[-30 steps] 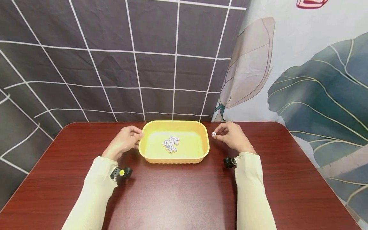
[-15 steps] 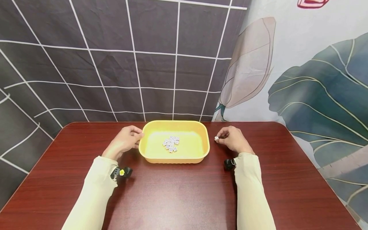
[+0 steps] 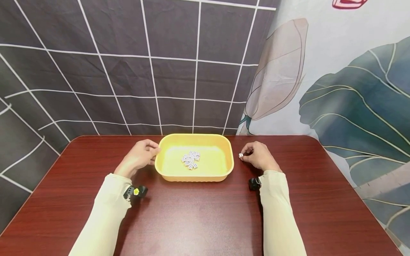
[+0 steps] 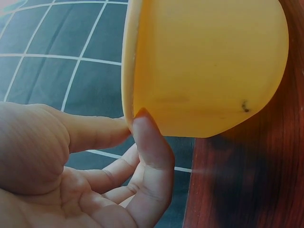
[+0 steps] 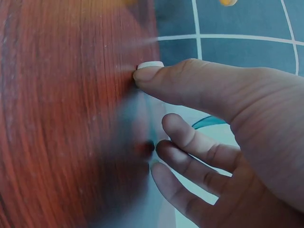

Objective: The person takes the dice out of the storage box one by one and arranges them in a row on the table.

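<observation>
A yellow plastic basin [image 3: 217, 164] stands near the table's far edge with several white dice [image 3: 190, 160] clustered on its floor. My left hand [image 3: 139, 156] pinches the basin's left rim between thumb and a finger; the left wrist view shows this rim [image 4: 129, 61] up close. Right of the basin, my right hand [image 3: 258, 156] holds one white die [image 3: 241, 155] low at the tabletop. In the right wrist view the thumb covers most of this die [image 5: 151, 64], and the other fingers are bent below it.
The dark red wooden table [image 3: 192, 220] extends toward me from the basin. A dark grid-patterned cloth [image 3: 128, 71] hangs behind it, and a white cloth with leaf prints [image 3: 352, 106] hangs at the right.
My right hand has moved slightly right and down toward the tabletop with the die. My left hand and the basin have stayed in place.
</observation>
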Tool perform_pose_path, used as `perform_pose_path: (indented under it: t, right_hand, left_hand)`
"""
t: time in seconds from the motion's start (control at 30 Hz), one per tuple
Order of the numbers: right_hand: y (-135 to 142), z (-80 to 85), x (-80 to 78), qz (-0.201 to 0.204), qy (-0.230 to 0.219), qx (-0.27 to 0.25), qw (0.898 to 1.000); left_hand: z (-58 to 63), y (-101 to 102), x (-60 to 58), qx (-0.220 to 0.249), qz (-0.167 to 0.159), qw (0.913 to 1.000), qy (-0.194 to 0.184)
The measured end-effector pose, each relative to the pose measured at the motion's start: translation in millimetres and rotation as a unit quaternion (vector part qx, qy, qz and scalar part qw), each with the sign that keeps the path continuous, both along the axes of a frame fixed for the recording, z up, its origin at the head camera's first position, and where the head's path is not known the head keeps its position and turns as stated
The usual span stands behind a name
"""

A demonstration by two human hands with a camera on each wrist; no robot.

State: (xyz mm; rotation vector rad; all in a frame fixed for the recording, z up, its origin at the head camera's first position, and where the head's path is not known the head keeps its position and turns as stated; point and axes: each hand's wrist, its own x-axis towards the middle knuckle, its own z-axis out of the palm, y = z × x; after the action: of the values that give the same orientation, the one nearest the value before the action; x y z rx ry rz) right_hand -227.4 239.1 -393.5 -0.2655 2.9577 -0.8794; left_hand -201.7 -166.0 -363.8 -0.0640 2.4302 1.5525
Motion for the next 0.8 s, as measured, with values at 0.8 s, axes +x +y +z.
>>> perform_pose_path:
  t: [0.8]
  right_hand:
    - [-9.9,38.7,12.7,0.002,0.030,-0.018,0.999]
  left_hand:
    - [0.3,0.1,1.1,-0.004,-0.001,1.0000,0.000]
